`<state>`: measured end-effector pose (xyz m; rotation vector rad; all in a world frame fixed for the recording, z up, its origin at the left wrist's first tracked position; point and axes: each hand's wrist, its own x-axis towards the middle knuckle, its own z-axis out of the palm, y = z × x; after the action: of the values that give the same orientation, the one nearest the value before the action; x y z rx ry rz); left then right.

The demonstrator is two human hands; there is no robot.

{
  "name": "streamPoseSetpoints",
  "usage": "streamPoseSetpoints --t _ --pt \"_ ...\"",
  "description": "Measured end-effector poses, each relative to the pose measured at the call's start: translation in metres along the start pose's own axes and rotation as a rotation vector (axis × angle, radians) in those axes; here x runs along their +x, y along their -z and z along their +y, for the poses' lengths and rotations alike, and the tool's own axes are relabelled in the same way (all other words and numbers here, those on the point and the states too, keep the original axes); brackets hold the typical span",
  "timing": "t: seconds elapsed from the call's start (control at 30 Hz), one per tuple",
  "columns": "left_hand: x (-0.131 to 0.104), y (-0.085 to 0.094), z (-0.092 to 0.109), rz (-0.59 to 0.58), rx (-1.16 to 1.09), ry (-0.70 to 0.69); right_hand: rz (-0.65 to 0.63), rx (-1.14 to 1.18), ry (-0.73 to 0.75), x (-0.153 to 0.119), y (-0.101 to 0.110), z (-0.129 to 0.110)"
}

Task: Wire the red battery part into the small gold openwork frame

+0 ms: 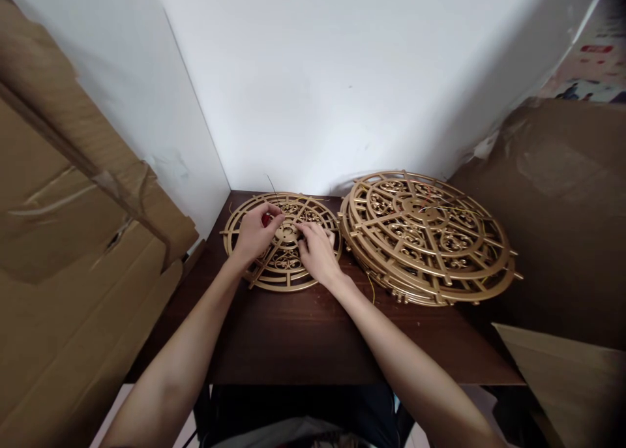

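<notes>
A round gold openwork grille (289,282) lies flat on the dark wooden table, with scroll patterns around a ringed hub. My left hand (257,231) is over its left half, fingers closed on a small red object (265,220) that is mostly hidden by the hand. My right hand (317,249) rests over the right half, its fingers bent onto the grille beside the hub. Whether anything small sits under those fingertips cannot be made out. A thin dark wire (271,184) sticks up behind the left hand.
To the right stands a tilted stack of similar gold grilles (430,236), with thin yellow wire among them. A yellow wire (372,288) hangs at its left edge. Cardboard (73,259) walls the left side, a brown box (552,220) the right. A white panel (317,83) rises behind the table (303,343).
</notes>
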<state>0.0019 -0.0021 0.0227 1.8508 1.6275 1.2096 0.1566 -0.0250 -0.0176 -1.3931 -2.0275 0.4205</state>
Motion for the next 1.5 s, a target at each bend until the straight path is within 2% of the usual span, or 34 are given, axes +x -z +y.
streamPoseSetpoints --t 0.23,0.4,0.9,1.13,1.23,1.5 --pt "-0.001 0.0 -0.001 0.007 0.003 -0.02 0.005 -0.272 0.012 -0.001 0.008 -0.005" --pt "-0.001 0.0 0.0 0.008 0.002 -0.008 -0.037 -0.349 0.027 -0.001 0.015 -0.009" --pt "0.0 0.0 0.0 0.008 -0.011 -0.004 -0.001 -0.308 -0.002 0.0 0.015 -0.007" --pt "0.0 0.0 -0.002 0.014 -0.02 -0.009 -0.1 -0.229 -0.237 0.001 0.021 -0.012" --pt "-0.001 0.0 -0.001 0.014 -0.01 -0.015 -0.105 -0.23 -0.309 0.002 0.023 -0.013" --pt "-0.001 0.001 0.001 0.01 -0.017 -0.014 -0.049 -0.253 -0.272 0.0 0.022 -0.011"
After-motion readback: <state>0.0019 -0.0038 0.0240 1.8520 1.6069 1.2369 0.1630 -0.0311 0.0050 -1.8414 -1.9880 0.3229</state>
